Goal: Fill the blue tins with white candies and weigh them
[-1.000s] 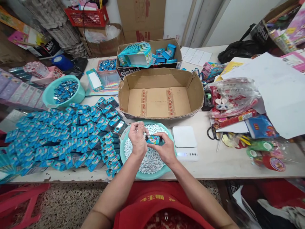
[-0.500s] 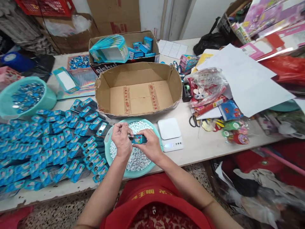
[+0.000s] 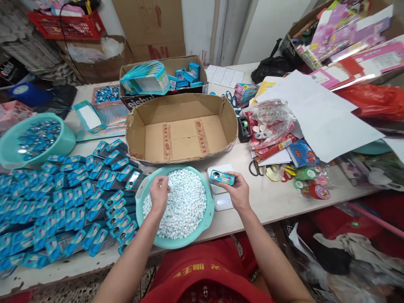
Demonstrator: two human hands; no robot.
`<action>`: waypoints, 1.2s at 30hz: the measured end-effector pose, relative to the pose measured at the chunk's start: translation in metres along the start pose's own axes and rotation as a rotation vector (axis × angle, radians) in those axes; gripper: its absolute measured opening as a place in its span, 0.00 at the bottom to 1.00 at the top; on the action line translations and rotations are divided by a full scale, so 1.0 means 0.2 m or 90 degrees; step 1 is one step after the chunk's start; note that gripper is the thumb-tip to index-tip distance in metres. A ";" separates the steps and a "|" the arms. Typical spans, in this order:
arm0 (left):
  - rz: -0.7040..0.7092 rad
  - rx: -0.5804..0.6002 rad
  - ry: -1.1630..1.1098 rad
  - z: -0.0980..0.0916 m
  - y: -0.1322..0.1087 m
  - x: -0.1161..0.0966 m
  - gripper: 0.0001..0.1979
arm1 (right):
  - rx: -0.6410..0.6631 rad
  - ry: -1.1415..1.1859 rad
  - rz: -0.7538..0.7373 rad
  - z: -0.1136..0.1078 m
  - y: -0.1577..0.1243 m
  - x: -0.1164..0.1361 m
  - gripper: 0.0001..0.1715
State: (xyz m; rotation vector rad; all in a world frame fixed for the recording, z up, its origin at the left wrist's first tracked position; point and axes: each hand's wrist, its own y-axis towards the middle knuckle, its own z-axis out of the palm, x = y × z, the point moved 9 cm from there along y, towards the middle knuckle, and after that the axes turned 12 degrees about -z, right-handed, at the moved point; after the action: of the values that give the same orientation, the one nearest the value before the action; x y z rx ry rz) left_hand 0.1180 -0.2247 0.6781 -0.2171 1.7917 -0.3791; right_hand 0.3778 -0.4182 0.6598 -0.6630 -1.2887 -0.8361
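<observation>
My right hand (image 3: 239, 191) grips one end of a small blue candy tin (image 3: 222, 178), its round window facing up, over the white digital scale (image 3: 223, 202). My left hand (image 3: 159, 194) is over the left side of a turquoise basin (image 3: 206, 225) full of small white candies (image 3: 186, 202). Its fingers are curled together, and whatever may be between them is too small to make out. Left of the basin, rows of similar blue tins (image 3: 74, 198) cover the table.
An open cardboard box (image 3: 183, 139) stands behind the basin. Behind it, another box (image 3: 203, 88) holds blue packs. At the left is a turquoise tub (image 3: 67, 136) of shiny blue pieces. Scissors (image 3: 254, 168), bagged items (image 3: 268, 122) and white paper sheets (image 3: 325, 113) lie right.
My hands have parted from above the basin. The right carried the tin rightward to over the scale; the left let go of it and stays above the candies.
</observation>
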 end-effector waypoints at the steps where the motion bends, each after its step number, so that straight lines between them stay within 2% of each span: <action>1: 0.011 0.016 0.108 0.02 0.01 0.05 0.12 | -0.015 -0.018 -0.009 -0.05 0.03 -0.05 0.28; 4: 0.076 0.031 0.289 0.05 -0.01 0.12 0.11 | -0.028 -0.063 -0.014 -0.14 0.10 -0.20 0.30; 7: 0.087 0.023 0.289 0.04 -0.02 0.12 0.12 | 0.000 -0.082 -0.006 -0.18 0.11 -0.27 0.32; 10: 0.047 0.037 0.251 0.03 0.00 0.12 0.13 | 0.003 -0.106 -0.028 -0.24 0.09 -0.22 0.39; 13: 0.021 0.035 0.209 0.03 0.02 0.10 0.13 | -0.062 -0.158 -0.020 -0.39 0.04 -0.17 0.35; 16: 0.003 0.028 0.186 0.04 0.02 0.09 0.13 | -0.172 -0.235 0.008 -0.61 -0.04 -0.16 0.28; 18: -0.008 0.042 0.156 0.06 0.02 0.10 0.13 | -0.225 -0.273 0.017 -0.72 -0.09 -0.16 0.29; 21: -0.006 0.063 0.107 0.09 0.03 0.12 0.13 | -0.253 -0.304 0.024 -0.82 -0.15 -0.17 0.30; 27: -0.018 0.086 0.074 0.11 0.03 0.11 0.14 | -0.261 -0.316 0.042 -0.84 -0.21 -0.19 0.30; 36: -0.029 0.079 0.049 0.09 0.00 0.09 0.14 | -0.202 -0.303 0.033 -0.69 -0.15 -0.19 0.29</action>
State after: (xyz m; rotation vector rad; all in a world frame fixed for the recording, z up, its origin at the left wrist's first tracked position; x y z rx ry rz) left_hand 0.1302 -0.2323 0.6580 -0.1580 1.8340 -0.5358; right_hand 0.4268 -0.5418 0.5976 -1.1963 -1.5669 -0.8783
